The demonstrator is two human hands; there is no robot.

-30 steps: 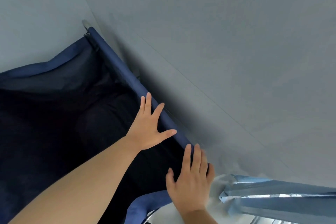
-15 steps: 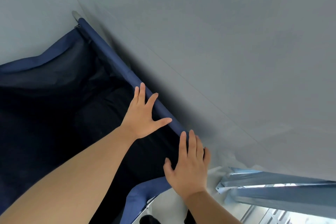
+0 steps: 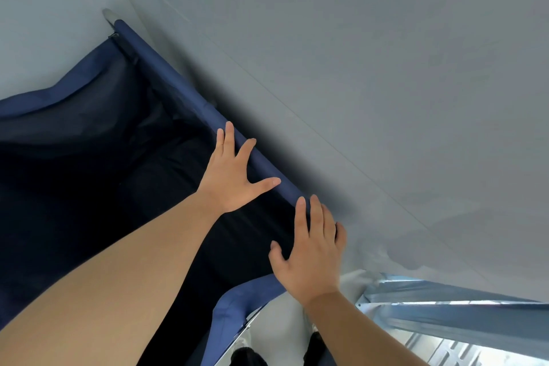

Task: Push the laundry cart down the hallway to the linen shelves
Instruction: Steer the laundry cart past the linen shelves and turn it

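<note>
The laundry cart is a dark blue fabric bin with a lighter blue padded rim running from upper left down to the centre. Its inside is dark and looks empty. My left hand lies flat with fingers spread, resting against the rim's inner side. My right hand is also flat and spread, its fingertips over the rim's near end, by the corner of the cart. Neither hand wraps around the rim.
A plain grey wall runs right along the cart's far side, very close to the rim. At the lower right is a shiny light blue metal frame. Pale floor and dark shoes show at the bottom.
The view has shifted slightly, and both hands have slid a little along the rim. Both stay flat and spread throughout.
</note>
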